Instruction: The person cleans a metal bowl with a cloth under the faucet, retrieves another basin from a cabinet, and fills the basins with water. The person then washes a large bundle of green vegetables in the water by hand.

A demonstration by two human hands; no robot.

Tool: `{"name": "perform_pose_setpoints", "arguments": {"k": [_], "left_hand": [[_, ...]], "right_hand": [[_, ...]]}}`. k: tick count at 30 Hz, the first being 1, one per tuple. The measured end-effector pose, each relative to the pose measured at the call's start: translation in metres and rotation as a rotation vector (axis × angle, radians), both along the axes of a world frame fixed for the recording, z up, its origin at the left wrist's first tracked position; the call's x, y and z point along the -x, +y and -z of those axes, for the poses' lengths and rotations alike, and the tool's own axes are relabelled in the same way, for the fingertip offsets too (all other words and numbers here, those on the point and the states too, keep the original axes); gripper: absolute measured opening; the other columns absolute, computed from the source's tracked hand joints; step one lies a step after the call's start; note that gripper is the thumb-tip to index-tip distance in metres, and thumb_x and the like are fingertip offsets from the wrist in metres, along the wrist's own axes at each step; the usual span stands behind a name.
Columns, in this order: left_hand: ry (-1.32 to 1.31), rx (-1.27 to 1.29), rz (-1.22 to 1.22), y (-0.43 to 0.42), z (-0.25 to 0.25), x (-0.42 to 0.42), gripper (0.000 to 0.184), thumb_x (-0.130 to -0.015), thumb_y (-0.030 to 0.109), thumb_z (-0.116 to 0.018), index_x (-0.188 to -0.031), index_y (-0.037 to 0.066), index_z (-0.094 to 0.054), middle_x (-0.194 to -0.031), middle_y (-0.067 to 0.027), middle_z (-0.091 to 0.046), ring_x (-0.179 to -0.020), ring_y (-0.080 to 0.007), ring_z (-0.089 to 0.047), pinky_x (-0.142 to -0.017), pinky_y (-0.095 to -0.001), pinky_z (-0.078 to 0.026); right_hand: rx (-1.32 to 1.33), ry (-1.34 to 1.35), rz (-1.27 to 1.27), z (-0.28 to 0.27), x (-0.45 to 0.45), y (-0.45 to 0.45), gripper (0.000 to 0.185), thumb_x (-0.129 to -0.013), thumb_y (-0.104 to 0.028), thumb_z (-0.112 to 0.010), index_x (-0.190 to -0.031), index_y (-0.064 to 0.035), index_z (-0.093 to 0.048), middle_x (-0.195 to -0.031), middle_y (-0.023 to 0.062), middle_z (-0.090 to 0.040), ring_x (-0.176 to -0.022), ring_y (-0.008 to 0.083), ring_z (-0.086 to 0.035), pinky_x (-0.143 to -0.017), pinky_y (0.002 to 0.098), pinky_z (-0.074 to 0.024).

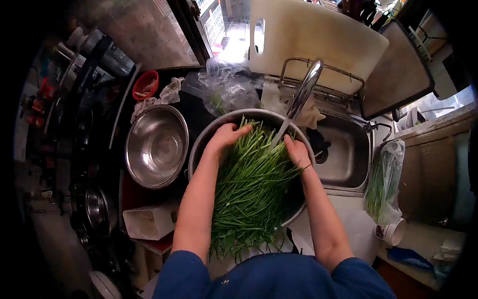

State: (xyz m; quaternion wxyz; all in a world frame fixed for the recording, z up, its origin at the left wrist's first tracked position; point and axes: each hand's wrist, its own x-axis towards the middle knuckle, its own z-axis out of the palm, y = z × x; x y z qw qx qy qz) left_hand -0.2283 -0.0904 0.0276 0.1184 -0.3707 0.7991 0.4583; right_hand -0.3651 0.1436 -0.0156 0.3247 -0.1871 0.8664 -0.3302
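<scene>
A big heap of long green stalks [251, 187] fills a large metal pot [200, 141], its leafy ends hanging over the near rim. Water runs from a chrome faucet [309, 82] onto the stalks between my hands. On the left side, my left hand [228, 137] is curled around the stalk ends, with its thumb pointing inward. My right hand [297, 152] holds the opposite side of the bunch, just right of the water stream; some of its fingers are hidden under the stalks.
An empty steel bowl [157, 146] stands left of the pot, with a red bowl [146, 85] behind it. The sink basin [343, 152] is at right, beside bagged greens [385, 182]. Behind the faucet leans a white cutting board [318, 42].
</scene>
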Motion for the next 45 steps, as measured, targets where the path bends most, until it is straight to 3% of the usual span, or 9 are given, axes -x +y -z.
{"name": "perform_pose_setpoints", "arguments": {"k": [6,8,14,16,19,24,26,30,45], "left_hand": [[-0.053,-0.048,-0.092,0.016,0.059,0.051,0.078,-0.077,0.063,-0.055,-0.111,-0.007,-0.062,-0.117,-0.0279,-0.058,-0.117,-0.0368,-0.053,-0.094,-0.0414,-0.042],[-0.068,-0.134,-0.072,0.044,0.045,0.058,0.061,-0.076,0.05,-0.056,-0.107,-0.002,-0.064,-0.113,-0.0265,-0.061,-0.107,-0.0358,-0.059,-0.089,-0.0407,-0.046],[0.236,0.555,0.065,0.166,-0.016,0.014,0.066,-0.083,0.052,-0.053,-0.128,0.004,-0.047,-0.122,-0.0224,-0.053,-0.11,-0.0399,-0.053,-0.091,-0.0509,-0.042],[0.355,0.834,-0.152,0.172,0.002,0.021,0.064,-0.086,0.051,-0.05,-0.131,0.006,-0.044,-0.125,-0.0213,-0.052,-0.11,-0.0403,-0.053,-0.089,-0.0521,-0.043],[0.205,0.248,-0.419,0.115,0.011,0.04,0.056,-0.09,0.05,-0.044,-0.129,0.01,-0.046,-0.124,-0.0199,-0.054,-0.111,-0.0414,-0.053,-0.089,-0.0519,-0.043],[0.207,0.047,-0.278,0.132,-0.023,0.028,0.05,-0.093,0.046,-0.039,-0.132,0.015,-0.042,-0.124,-0.0184,-0.056,-0.113,-0.0397,-0.053,-0.093,-0.0494,-0.041],[0.294,0.496,-0.229,0.173,0.004,0.023,0.057,-0.09,0.038,-0.049,-0.138,0.009,-0.038,-0.141,-0.0144,-0.041,-0.126,-0.0335,-0.043,-0.102,-0.0452,-0.035],[0.308,0.072,-0.372,0.124,0.002,0.041,0.054,-0.091,0.043,-0.046,-0.136,0.015,-0.039,-0.138,-0.0161,-0.042,-0.119,-0.0389,-0.047,-0.096,-0.0488,-0.039],[0.484,0.331,-0.465,0.105,0.032,0.046,0.035,-0.09,0.031,-0.053,-0.114,0.006,-0.055,-0.11,-0.0169,-0.057,-0.099,-0.0383,-0.054,-0.083,-0.0474,-0.044]], "right_hand": [[0.462,-0.616,0.309,0.073,0.011,-0.049,0.071,-0.091,-0.056,-0.044,-0.129,0.0027,-0.05,-0.112,0.0129,-0.06,-0.104,0.0295,-0.054,-0.087,0.0375,-0.0424],[0.433,-0.777,0.399,-0.015,-0.01,-0.058,0.055,-0.093,-0.046,-0.045,-0.122,0.0004,-0.054,-0.112,0.0106,-0.06,-0.103,0.0238,-0.055,-0.084,0.0392,-0.0444],[0.635,-1.336,0.408,0.05,0.012,-0.041,0.031,-0.092,-0.033,-0.049,-0.108,-0.0083,-0.059,-0.099,0.0081,-0.062,-0.093,0.025,-0.059,-0.078,0.0399,-0.0501],[0.81,-1.035,0.386,0.014,-0.016,-0.049,0.026,-0.089,-0.032,-0.053,-0.103,-0.0113,-0.059,-0.091,0.0029,-0.06,-0.088,0.0212,-0.057,-0.079,0.0363,-0.0464],[0.482,-0.716,0.555,-0.043,-0.035,-0.044,0.02,-0.093,-0.025,-0.05,-0.103,-0.01,-0.06,-0.094,0.0009,-0.061,-0.09,0.0179,-0.057,-0.082,0.0326,-0.0445],[0.716,-0.927,0.293,0.023,-0.012,-0.043,0.04,-0.092,-0.045,-0.053,-0.109,-0.0097,-0.062,-0.101,0.0049,-0.061,-0.095,0.0192,-0.056,-0.082,0.0306,-0.0433],[0.713,-1.082,0.507,-0.001,-0.012,-0.041,0.041,-0.092,-0.047,-0.052,-0.109,-0.0102,-0.062,-0.101,0.0046,-0.062,-0.097,0.018,-0.056,-0.08,0.0323,-0.0445],[0.737,-0.825,0.44,0.005,-0.026,-0.029,0.031,-0.094,-0.031,-0.05,-0.109,-0.0061,-0.061,-0.098,0.0052,-0.063,-0.093,0.0185,-0.059,-0.083,0.0341,-0.0467],[0.729,-0.696,0.342,-0.057,-0.037,-0.008,0.026,-0.09,-0.013,-0.049,-0.106,0.0046,-0.061,-0.097,0.008,-0.064,-0.087,0.0162,-0.059,-0.078,0.0298,-0.0461]]}}
